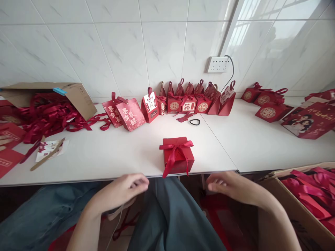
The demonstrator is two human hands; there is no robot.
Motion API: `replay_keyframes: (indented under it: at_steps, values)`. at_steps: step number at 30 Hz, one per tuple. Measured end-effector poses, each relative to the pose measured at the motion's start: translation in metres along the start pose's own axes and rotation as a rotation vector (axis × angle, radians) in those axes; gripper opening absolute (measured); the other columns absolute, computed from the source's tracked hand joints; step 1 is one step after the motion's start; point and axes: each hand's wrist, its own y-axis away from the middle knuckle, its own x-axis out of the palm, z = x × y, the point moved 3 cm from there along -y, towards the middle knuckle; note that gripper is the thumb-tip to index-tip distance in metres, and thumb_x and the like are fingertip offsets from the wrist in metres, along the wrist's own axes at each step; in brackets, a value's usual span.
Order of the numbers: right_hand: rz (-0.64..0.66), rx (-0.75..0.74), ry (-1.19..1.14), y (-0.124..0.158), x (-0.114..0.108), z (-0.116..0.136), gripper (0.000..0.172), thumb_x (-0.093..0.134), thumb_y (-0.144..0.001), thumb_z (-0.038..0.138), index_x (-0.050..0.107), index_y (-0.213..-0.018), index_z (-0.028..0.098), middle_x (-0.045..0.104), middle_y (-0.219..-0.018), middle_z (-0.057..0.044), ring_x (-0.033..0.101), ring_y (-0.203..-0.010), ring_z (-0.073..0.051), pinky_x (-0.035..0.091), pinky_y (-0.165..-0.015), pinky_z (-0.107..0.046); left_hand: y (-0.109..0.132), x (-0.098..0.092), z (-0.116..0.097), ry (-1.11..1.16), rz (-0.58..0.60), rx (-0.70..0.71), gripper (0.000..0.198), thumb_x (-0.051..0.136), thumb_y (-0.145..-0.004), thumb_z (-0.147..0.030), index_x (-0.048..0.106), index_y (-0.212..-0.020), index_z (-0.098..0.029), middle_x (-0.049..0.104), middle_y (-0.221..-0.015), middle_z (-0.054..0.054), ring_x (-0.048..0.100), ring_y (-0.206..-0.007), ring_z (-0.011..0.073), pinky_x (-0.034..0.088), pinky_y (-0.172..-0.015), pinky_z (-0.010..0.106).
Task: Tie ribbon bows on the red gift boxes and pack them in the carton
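A red gift box [179, 157] with a ribbon bow on its lid stands at the table's front edge, its ribbon tails hanging down the front. Apart from it on the left, my left hand [131, 188] hovers just before the edge, fingers loosely curled, a gap between thumb and fingers, nothing held. On the other side my right hand [226, 186] is likewise off the box, loosely bent and without anything visible in it. Both hands are slightly blurred.
Red gift boxes [188, 104] line the wall; more [272, 111] stand right. A carton [78, 101] spills red ribbons at left, near scissors-like tan strips [48, 155]. Another person's hand [3, 141] shows at the left edge. An open carton [295, 205] of ribboned boxes sits lower right.
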Motion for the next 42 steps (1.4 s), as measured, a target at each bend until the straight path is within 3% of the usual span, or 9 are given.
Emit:
replay_keyframes:
  at_steps: [4,8,12,16,22,26,31,37,42]
  values:
    - [-0.326,-0.175,-0.143,-0.026,-0.024,-0.004,0.059,0.060,-0.075,0.059,0.055,-0.120,0.022,0.060,-0.121,-0.014,0.057,-0.111,-0.029,0.049,-0.090,-0.044,-0.024,-0.020,-0.021,0.157,-0.386,0.137,0.040,0.045,-0.083,-0.054,0.062,-0.084,-0.019,0.067,-0.091,0.006,0.060,-0.094,0.0234,0.045,-0.085,0.032]
    - [-0.247,-0.492,-0.217,-0.064,-0.006,0.014,0.119,0.080,-0.055,0.051,0.007,-0.146,0.030,0.019,-0.151,-0.016,0.026,-0.137,-0.032,0.039,-0.101,-0.051,-0.065,-0.003,-0.042,0.286,-0.412,0.219,0.045,0.047,-0.079,-0.060,0.058,-0.083,-0.017,0.063,-0.081,0.005,0.060,-0.080,0.0214,0.047,-0.073,0.031]
    - [-0.184,-0.502,-0.227,-0.081,0.011,0.026,0.115,0.077,-0.065,0.035,-0.004,-0.146,0.031,0.034,-0.143,-0.015,0.043,-0.127,-0.027,0.040,-0.101,-0.049,-0.080,0.010,-0.048,0.418,-0.503,0.284,0.034,0.054,-0.079,-0.052,0.052,-0.073,-0.018,0.056,-0.070,0.000,0.057,-0.071,0.0157,0.046,-0.068,0.026]
    - [-0.333,-0.539,-0.200,-0.069,0.014,0.035,0.107,0.075,-0.067,0.026,0.004,-0.146,0.032,0.031,-0.145,-0.011,0.041,-0.129,-0.026,0.037,-0.105,-0.046,-0.060,0.016,-0.058,0.440,-0.702,0.385,0.023,0.054,-0.083,-0.040,0.051,-0.075,-0.018,0.054,-0.071,-0.001,0.056,-0.070,0.0127,0.046,-0.066,0.023]
    - [-0.600,-0.614,-0.071,-0.032,0.016,0.051,0.106,0.076,-0.068,0.028,0.003,-0.146,0.032,0.026,-0.148,-0.013,0.033,-0.133,-0.030,0.037,-0.104,-0.049,-0.007,0.038,-0.097,0.003,-1.010,0.894,0.011,0.059,-0.079,-0.009,0.053,-0.081,-0.018,0.056,-0.080,0.002,0.056,-0.080,0.0130,0.050,-0.070,0.025]
    - [-0.705,-0.682,-0.061,-0.013,0.016,0.059,0.102,0.074,-0.071,0.028,0.005,-0.146,0.030,0.030,-0.146,-0.014,0.035,-0.132,-0.029,0.038,-0.103,-0.050,0.013,0.053,-0.115,-0.208,-1.065,1.106,0.021,0.063,-0.073,-0.001,0.056,-0.088,-0.014,0.061,-0.076,0.002,0.058,-0.075,0.0139,0.051,-0.082,0.039]
    - [-0.760,-0.694,-0.058,0.000,0.016,0.061,0.100,0.072,-0.073,0.029,0.004,-0.146,0.031,0.031,-0.146,-0.012,0.032,-0.134,-0.031,0.036,-0.105,-0.052,0.027,0.061,-0.125,-0.322,-1.077,1.146,0.027,0.061,-0.072,-0.003,0.058,-0.095,-0.017,0.064,-0.072,0.001,0.060,-0.067,0.0136,0.049,-0.089,0.046]
    - [-0.755,-0.643,-0.031,0.008,0.016,0.063,0.105,0.075,-0.070,0.031,0.002,-0.146,0.033,0.030,-0.146,-0.012,0.030,-0.135,-0.033,0.037,-0.104,-0.055,0.026,0.052,-0.118,0.128,-1.000,0.980,0.023,0.057,-0.077,-0.008,0.055,-0.095,-0.022,0.059,-0.077,0.001,0.059,-0.073,0.0150,0.052,-0.078,0.037]
    - [-0.767,-0.615,0.010,0.011,0.016,0.062,0.102,0.074,-0.071,0.032,0.005,-0.146,0.033,0.032,-0.146,-0.011,0.036,-0.131,-0.032,0.042,-0.100,-0.050,0.019,0.035,-0.102,0.425,-0.796,0.707,0.017,0.052,-0.082,-0.018,0.060,-0.097,-0.019,0.062,-0.091,0.006,0.061,-0.087,0.0187,0.053,-0.075,0.030]
